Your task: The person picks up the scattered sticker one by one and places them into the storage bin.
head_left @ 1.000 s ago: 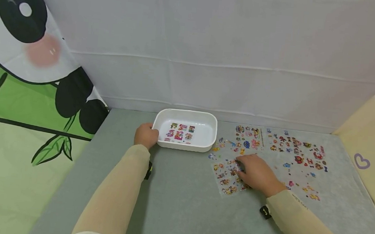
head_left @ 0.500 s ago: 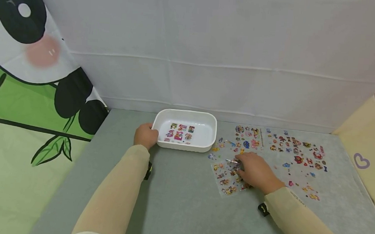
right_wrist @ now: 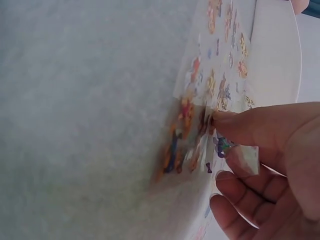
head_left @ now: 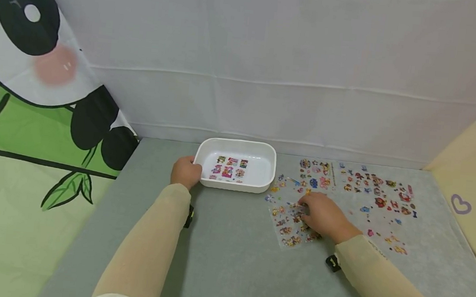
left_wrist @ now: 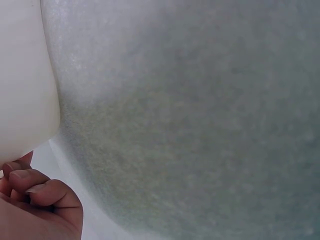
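My left hand [head_left: 187, 172] grips the left end of a white plastic tray [head_left: 234, 187], thumb at its rim. Curled fingers [left_wrist: 55, 195] show beneath the tray's corner in the left wrist view. Cartoon stickers [head_left: 228, 168] lie inside the tray in rows. To the right, my right hand [head_left: 324, 216] is over a clear sticker sheet [head_left: 285, 230] on the table. Seen from the right wrist, thumb and forefinger pinch the sticker sheet [right_wrist: 187, 132], and a clear corner of it pokes out past the thumb. The other fingers are bent below, and the palm hides part of the sheet.
More clear sticker sheets [head_left: 376, 189] are spread over the right side of the grey table [head_left: 252, 272]. A white cloth wall [head_left: 270, 66] rises close behind the tray. Printed cloths stand at the left and right sides.
My right hand has shifted very slightly to the left and away from me, still at the same sticker sheet. The left hand and the tray keep their place.
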`<control>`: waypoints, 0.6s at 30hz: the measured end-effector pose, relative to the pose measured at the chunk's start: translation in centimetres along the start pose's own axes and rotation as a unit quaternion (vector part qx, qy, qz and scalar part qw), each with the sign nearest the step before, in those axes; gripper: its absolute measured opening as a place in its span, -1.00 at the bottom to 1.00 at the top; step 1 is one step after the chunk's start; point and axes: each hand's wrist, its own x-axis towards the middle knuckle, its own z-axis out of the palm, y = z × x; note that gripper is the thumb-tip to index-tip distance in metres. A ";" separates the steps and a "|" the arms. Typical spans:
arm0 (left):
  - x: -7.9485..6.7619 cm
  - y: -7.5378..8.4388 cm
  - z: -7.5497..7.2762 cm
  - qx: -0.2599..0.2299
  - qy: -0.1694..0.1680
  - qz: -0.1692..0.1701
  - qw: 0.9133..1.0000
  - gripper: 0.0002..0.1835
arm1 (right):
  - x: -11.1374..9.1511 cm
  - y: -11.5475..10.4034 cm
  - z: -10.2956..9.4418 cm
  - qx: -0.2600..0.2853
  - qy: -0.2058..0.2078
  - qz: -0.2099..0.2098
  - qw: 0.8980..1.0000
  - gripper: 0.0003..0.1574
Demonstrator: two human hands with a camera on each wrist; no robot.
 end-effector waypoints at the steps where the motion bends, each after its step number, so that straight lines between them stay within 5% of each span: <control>1: 0.0 0.0 0.0 0.001 0.001 0.001 1.000 -0.56 | 0.0 0.0 0.0 0.004 0.000 -0.001 1.000 -0.69; 11: -0.1 0.0 0.0 0.009 0.003 0.009 1.000 -0.58 | 0.3 0.4 -0.2 0.071 -0.015 0.026 0.997 -0.83; 18: -0.3 0.2 -0.1 0.004 0.001 0.008 1.000 -0.57 | 0.4 0.2 -0.3 0.111 -0.036 0.080 0.990 -0.82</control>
